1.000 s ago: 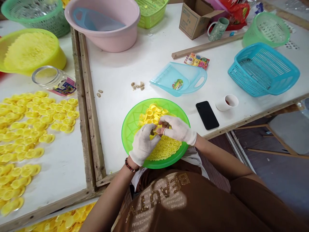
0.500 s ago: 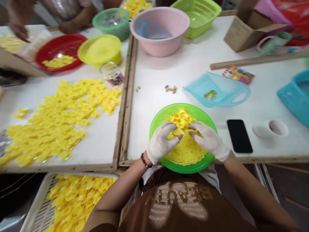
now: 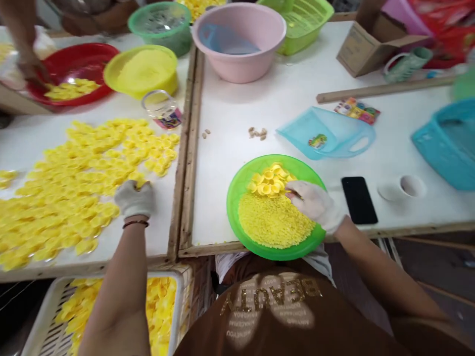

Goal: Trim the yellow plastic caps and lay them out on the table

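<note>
My left hand [image 3: 135, 199], in a white glove with bare fingertips, is over the right edge of a spread of small yellow cups [image 3: 70, 168] on the left table. Its fingers are curled around a yellow cup [image 3: 137, 178] at their tips. My right hand [image 3: 313, 201], gloved too, hangs over the right side of a green bowl [image 3: 237, 227]. Its thumb and fingers are pinched together; what they hold, if anything, is too small to name. In the bowl are yellow granules [image 3: 276, 220], with a heap of empty yellow cups [image 3: 270, 180] at the far side.
A wooden strip [image 3: 183, 163] divides the tables. Around lie a blue scoop [image 3: 330, 133], a phone [image 3: 359, 200], a white cup [image 3: 412, 187], a pink basin [image 3: 241, 66] and a yellow bowl [image 3: 143, 84]. A co-worker's hand [image 3: 33, 66] reaches into a red basin [image 3: 107, 54].
My left hand has moved from the green bowl to the cups on the left table. My right hand stays over the bowl. The co-worker's hand has reached to the red basin.
</note>
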`<state>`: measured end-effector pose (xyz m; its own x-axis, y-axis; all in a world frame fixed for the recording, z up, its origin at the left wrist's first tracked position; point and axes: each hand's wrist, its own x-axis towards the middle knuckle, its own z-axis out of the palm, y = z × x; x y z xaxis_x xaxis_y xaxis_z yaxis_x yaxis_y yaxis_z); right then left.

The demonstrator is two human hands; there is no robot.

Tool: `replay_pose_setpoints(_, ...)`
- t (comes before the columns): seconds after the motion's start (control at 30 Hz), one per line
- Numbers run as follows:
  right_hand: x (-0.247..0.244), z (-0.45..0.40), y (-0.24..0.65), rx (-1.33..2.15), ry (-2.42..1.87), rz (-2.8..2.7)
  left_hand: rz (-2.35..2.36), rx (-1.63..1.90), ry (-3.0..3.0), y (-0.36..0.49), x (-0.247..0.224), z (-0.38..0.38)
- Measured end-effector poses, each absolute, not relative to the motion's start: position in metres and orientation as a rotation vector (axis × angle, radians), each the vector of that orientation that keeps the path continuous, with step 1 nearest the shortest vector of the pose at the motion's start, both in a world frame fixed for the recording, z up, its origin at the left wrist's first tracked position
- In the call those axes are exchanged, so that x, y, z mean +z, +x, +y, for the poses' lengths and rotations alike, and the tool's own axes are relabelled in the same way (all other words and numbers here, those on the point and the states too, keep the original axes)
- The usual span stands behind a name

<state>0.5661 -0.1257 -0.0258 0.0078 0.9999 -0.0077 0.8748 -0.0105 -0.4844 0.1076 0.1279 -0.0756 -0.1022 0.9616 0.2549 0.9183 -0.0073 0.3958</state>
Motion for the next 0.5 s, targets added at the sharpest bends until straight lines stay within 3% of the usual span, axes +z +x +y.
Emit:
replay_pose_setpoints(0.13,-0.019,-0.108,0.549,0.494,-2.11,-1.969,2.404,0.809,1.836,0.114,-0.076,0.136)
replay_pose_setpoints(0.23,-0.015,-0.092,0.529,0.472,-2.139,-2.122,2.301,1.009,1.952,0.147,-0.057,0.113)
replay_pose_setpoints(0.33,-0.017,-0.077,0.51,0.44,-2.164,-2.258,1.853,1.107,2.169,0.207,-0.032,0.065)
replay_pose_setpoints(0.5,-0.018,-0.077,0.506,0.429,-2.085,-2.276,1.079,0.599,2.008,0.313,-0.01,-0.008)
